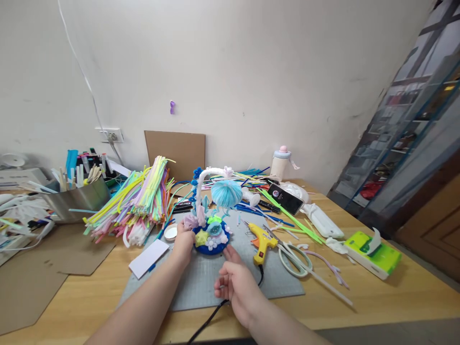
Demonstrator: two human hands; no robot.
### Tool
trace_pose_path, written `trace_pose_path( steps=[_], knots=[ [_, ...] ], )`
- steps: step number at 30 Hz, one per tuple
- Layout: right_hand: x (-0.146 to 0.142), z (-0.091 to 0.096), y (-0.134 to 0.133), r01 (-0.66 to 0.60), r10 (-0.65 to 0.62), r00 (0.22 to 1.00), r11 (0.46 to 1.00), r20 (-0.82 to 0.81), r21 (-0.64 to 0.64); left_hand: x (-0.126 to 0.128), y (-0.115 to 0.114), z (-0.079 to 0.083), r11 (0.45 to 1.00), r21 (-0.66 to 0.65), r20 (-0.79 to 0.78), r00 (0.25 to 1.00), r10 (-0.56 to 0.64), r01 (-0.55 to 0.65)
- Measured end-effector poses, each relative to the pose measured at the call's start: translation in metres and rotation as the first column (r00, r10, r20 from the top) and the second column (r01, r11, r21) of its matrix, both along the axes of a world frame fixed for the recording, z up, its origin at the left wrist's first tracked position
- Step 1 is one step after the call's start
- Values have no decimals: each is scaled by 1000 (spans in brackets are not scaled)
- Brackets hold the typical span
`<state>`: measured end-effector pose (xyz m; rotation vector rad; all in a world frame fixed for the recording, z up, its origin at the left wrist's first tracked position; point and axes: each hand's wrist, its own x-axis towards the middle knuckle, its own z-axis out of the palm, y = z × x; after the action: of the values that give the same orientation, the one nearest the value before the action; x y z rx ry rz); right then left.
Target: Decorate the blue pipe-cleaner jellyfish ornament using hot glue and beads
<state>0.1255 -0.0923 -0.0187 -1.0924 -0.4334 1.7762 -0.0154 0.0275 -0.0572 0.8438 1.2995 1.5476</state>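
Two bare hands at a fuzzy-stem ornament [212, 249], mid-table on the grey mat [287, 286]. Left hand [185, 242] is closed on the ornament's left edge by the lilac piece [190, 221]; fingertips partly hidden. Right hand [240, 287] is half open, fingers loosely curled, palm facing left, gripping nothing; forefinger tip is right at the near edge of the blue base, can't tell if touching. Ornament stands upright: white arch [212, 171] over the base, light-blue pom-pom dome [226, 192] under the arch's right end, yellow star [201, 238] at near left. Text check: phone [286, 198] at far right has its screen lit, characters too small to read; green box [381, 256] at right, markings not legible. Yellow glue gun [264, 242] lies just right of the ornament, nozzle pointing far-left, scissors [309, 262] beside it. White card [148, 258] at left, face up, overlapping the mat edge. Big bundle of coloured stems [136, 206] far left; bottle [279, 165] against the wall, far right.
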Motion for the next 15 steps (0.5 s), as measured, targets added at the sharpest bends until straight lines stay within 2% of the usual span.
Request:
trace_pose_path(
  steps=[3, 5, 10, 15],
  knots=[
    [3, -1, -6, -20, 18, 999, 999, -37, -37, 0, 4, 3, 999, 27, 32, 999, -42, 41],
    [7, -3, -3, 16, -17, 1000, 1000, -17, -25, 0, 1, 5, 1000, 24, 39, 999, -5, 5],
    [19, -9, 26, 126, -135, 988, 985, 70, 115, 5, -30, 6, 991, -31, 10, 991, 133, -132],
    [21, -14, 46, 103, -110, 991, 990, 73, 101, 17, -57, 8, 995, -74, 27, 998, 62, -59]
  ],
)
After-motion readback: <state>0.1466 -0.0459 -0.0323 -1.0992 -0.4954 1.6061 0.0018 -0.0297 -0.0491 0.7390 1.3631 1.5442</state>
